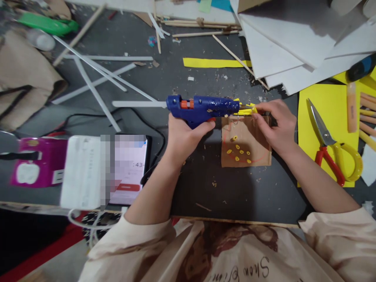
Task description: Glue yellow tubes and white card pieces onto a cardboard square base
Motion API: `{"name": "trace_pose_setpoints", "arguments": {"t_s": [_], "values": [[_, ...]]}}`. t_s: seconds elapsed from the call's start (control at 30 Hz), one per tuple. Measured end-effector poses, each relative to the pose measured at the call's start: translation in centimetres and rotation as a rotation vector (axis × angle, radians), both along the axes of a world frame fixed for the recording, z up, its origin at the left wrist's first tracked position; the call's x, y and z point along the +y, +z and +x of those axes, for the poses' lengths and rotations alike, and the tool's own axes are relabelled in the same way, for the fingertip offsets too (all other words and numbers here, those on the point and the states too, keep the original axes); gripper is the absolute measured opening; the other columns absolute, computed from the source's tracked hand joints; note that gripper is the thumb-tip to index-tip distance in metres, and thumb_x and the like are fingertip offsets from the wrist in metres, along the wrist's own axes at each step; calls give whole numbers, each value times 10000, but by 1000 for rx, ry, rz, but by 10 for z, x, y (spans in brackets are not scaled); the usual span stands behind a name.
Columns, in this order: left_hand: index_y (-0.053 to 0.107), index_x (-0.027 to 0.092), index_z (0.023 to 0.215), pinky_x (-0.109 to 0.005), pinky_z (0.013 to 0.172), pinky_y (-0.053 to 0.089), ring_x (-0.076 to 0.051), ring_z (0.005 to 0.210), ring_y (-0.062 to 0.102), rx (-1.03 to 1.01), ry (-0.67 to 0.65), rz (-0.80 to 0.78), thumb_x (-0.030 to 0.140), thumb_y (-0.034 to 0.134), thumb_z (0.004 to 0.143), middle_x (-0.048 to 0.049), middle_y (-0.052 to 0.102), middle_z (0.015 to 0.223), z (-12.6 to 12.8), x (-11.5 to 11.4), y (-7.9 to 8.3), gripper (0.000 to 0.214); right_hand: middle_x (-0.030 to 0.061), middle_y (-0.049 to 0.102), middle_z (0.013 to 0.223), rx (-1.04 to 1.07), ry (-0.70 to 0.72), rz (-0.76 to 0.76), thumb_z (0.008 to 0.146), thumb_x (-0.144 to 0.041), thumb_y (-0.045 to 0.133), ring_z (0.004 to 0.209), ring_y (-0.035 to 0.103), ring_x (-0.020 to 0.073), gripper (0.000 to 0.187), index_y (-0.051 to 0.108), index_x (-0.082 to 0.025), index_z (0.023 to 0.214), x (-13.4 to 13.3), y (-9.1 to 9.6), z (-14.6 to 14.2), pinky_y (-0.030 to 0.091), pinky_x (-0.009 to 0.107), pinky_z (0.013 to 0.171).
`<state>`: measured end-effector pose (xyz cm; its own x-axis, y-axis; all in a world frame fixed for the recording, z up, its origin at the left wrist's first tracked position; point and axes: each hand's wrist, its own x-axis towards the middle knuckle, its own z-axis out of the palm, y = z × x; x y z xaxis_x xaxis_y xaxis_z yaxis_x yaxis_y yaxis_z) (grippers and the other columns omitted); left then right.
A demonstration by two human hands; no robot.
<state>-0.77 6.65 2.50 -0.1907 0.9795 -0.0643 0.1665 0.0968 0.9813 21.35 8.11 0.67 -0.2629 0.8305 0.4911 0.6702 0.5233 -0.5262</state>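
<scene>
My left hand [186, 135] is wrapped round the grip of a blue glue gun [217, 106], its nozzle pointing right. A white glue stick [138, 104] sticks out of the gun's back end. My right hand [277, 121] pinches a small yellow piece [254, 110] between thumb and fingertips, right at the nozzle tip. Several thin yellow strips [242, 112] lie behind the nozzle, partly hidden by it. Below the nozzle lies a square of brown cardboard [264, 156] with a red-orange drawn outline and several tiny yellow rolled pieces [241, 152] on it.
To the right, scissors [326, 137] with red and yellow handles rest on yellow paper [308, 102]. White boards [282, 51] are stacked at the back right. Loose glue sticks [96, 94], a phone [131, 168], a white box [82, 172] and a black cable [141, 115] lie on the left.
</scene>
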Motion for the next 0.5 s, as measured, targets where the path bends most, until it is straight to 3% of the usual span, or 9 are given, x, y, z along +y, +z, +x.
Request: {"name": "trace_pose_setpoints", "arguments": {"t_s": [0.2,0.5], "values": [[548,204,556,-257,566,462,-142,574,507,19,-25,24,214,726,598,25,466,516,-1,1,-1,183,48,723,887,-10,-4,11,954,-381,483,834,648,208,216,656,-253,969,-1,0,1,483,378,758],[541,209,550,-273,564,479,-136,534,493,60,-33,25,245,712,584,39,454,496,-1,2,-2,178,16,729,851,51,81,179,931,-260,555,770,656,172,100,641,-231,973,3,-3,1,501,331,726]]}}
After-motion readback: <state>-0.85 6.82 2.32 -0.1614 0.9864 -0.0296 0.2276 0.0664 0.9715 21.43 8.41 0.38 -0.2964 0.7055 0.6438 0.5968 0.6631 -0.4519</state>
